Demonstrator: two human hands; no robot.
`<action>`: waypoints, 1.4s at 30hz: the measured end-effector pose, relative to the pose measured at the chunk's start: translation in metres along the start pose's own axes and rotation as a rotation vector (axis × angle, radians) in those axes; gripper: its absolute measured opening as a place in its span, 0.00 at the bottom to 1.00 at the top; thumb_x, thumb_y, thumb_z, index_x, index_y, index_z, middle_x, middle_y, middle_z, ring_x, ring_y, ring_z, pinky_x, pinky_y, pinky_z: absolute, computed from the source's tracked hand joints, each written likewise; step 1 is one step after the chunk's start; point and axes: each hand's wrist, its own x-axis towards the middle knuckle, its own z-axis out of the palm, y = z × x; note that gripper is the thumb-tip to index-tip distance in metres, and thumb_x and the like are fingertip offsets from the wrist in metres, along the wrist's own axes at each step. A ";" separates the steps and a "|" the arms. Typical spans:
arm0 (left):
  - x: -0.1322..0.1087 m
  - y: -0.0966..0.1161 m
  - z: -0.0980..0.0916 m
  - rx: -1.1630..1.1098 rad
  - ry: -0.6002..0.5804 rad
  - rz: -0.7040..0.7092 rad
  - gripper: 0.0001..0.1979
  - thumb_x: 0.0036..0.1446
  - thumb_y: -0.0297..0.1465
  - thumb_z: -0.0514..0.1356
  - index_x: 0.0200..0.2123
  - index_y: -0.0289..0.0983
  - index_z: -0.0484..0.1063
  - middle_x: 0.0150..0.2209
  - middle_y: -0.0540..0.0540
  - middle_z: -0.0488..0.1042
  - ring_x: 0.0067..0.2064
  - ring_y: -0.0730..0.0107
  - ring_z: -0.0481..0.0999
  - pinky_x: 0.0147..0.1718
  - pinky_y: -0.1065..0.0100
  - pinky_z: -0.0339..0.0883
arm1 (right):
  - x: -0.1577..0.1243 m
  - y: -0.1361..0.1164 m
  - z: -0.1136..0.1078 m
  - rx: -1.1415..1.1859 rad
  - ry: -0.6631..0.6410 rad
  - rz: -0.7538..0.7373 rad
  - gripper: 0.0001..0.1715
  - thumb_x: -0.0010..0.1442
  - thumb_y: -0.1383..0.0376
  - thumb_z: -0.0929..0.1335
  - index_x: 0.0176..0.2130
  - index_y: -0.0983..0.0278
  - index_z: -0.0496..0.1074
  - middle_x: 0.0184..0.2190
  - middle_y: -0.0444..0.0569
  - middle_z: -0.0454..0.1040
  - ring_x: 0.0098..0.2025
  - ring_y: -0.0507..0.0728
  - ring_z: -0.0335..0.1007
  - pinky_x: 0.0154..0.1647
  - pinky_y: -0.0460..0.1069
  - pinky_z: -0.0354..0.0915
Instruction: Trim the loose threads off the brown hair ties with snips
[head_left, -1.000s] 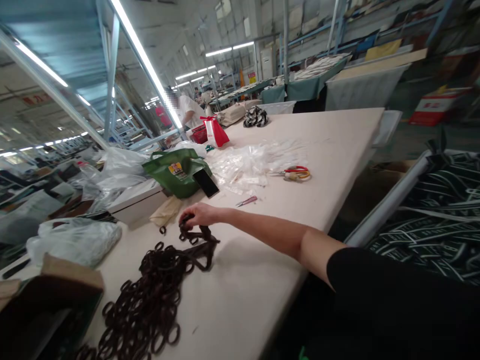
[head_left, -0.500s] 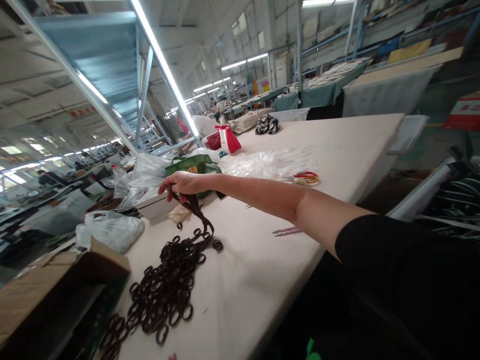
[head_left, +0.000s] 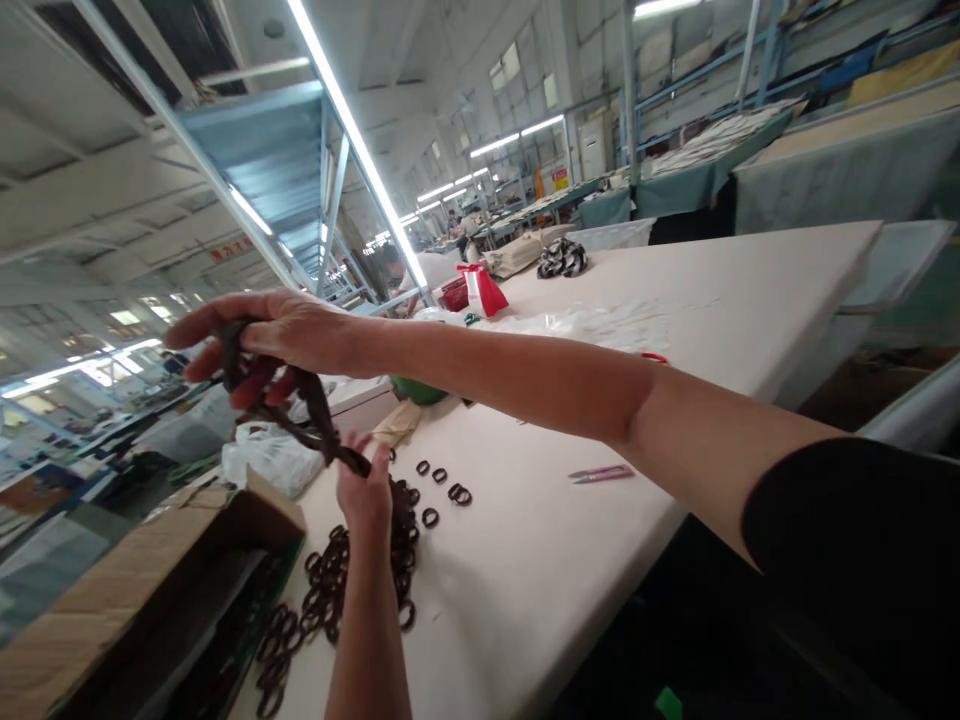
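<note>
My right hand (head_left: pixel 262 340) is raised at the left, shut on a dark brown fabric strip (head_left: pixel 321 418) that is looped over its fingers and hangs from them. Lower down, my left hand (head_left: pixel 365 490) closes around the bottom end of that strip, thumb and fingers on either side. Beneath and behind the left forearm lies a heap of dark brown fabric loops (head_left: pixel 322 580), partly hidden by the arm. Several single loops (head_left: pixel 439 476) are scattered to the right of the heap on the pale tabletop (head_left: pixel 495 580).
An open cardboard box (head_left: pixel 127 590) stands at the left beside the heap. Thread snips (head_left: pixel 601 474) lie near the table's right edge. Farther back are a white plastic bag (head_left: pixel 274 455), a red and white bag (head_left: pixel 482 290) and a black-and-white bundle (head_left: pixel 562 258).
My right hand has lifted and moved left with the strip. My left hand has come up from the bottom edge to the strip's lower end. More loops lie apart from the heap.
</note>
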 end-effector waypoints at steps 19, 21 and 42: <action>-0.068 -0.027 0.000 -0.375 -0.286 -0.441 0.39 0.40 0.39 0.70 0.58 0.40 0.66 0.50 0.36 0.74 0.44 0.57 0.79 0.41 0.58 0.74 | -0.165 0.171 -0.032 0.144 0.037 0.520 0.20 0.56 0.77 0.62 0.44 0.66 0.75 0.35 0.47 0.79 0.28 0.50 0.76 0.30 0.44 0.72; -0.087 -0.036 0.007 -0.303 -0.544 -0.510 0.32 0.38 0.33 0.70 0.51 0.34 0.71 0.39 0.40 0.77 0.36 0.62 0.78 0.36 0.62 0.73 | -0.172 0.176 -0.019 0.125 -0.036 0.439 0.18 0.56 0.75 0.64 0.44 0.65 0.77 0.38 0.48 0.79 0.34 0.51 0.77 0.38 0.44 0.72; 0.106 -0.093 -0.089 1.216 -0.374 -0.045 0.39 0.56 0.44 0.60 0.65 0.28 0.59 0.66 0.28 0.60 0.67 0.45 0.58 0.63 0.51 0.53 | -0.232 0.312 -0.101 -0.619 0.431 0.588 0.12 0.59 0.67 0.68 0.42 0.63 0.79 0.33 0.47 0.80 0.32 0.54 0.75 0.37 0.47 0.66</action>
